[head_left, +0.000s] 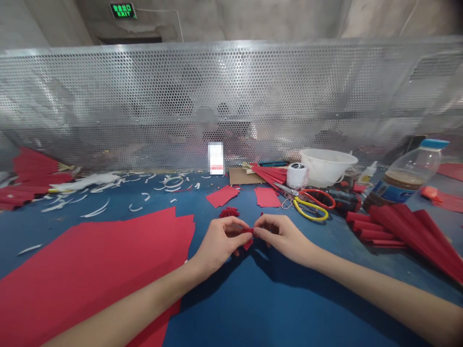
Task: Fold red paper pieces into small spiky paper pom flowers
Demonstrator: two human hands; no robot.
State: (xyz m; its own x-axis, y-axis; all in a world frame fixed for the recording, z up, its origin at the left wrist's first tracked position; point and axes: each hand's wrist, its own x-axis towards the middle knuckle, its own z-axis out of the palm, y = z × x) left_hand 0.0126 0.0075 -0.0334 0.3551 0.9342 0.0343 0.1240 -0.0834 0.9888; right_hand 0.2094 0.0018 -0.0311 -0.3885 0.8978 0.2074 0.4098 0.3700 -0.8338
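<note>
Pleated paper piece (pixel 248 235), centre: red. Paper sheets (pixel 79 274), 8 o'clock: red. Workbench top (pixel 289 303), 5 o'clock: blue. Perforated metal panel (pixel 144 96), 12 o'clock: silver, staggered round-hole pattern. Scissors (pixel 297 201), 2 o'clock: one red handle loop, one yellow. Plastic basin (pixel 327 166), 1 o'clock: white. Bottle cap (pixel 434 143), 2 o'clock: blue.

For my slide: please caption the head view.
Left hand and right hand pinch folded red paper over a blue table.
</note>
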